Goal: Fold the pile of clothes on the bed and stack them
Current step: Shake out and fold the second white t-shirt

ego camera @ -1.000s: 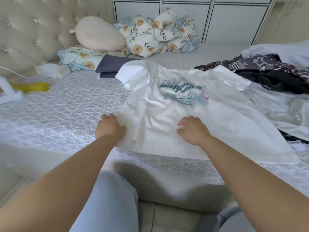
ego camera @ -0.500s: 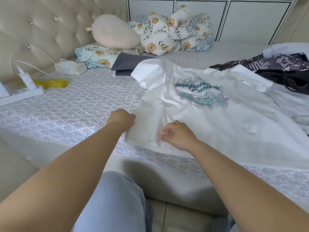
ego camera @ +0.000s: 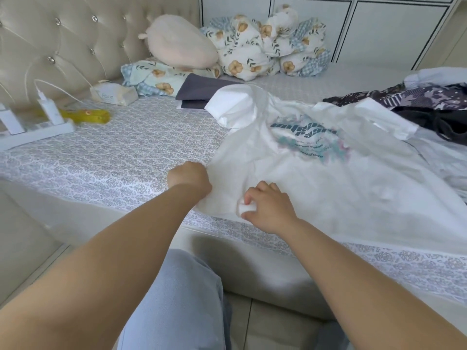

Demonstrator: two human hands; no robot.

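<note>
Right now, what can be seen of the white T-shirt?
The T-shirt is thin white fabric with a teal printed graphic, lying spread and wrinkled, print up, on the bed. Its near hem lies at the bed's edge, where the left hand and right hand each pinch it. Its far side overlaps the clothes pile.

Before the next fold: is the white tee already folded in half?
No, the tee lies spread open, print up, both sleeves out.

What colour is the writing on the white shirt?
Dark teal-blue writing on the white shirt, with pale pink and teal behind; the head view shows it.
</note>
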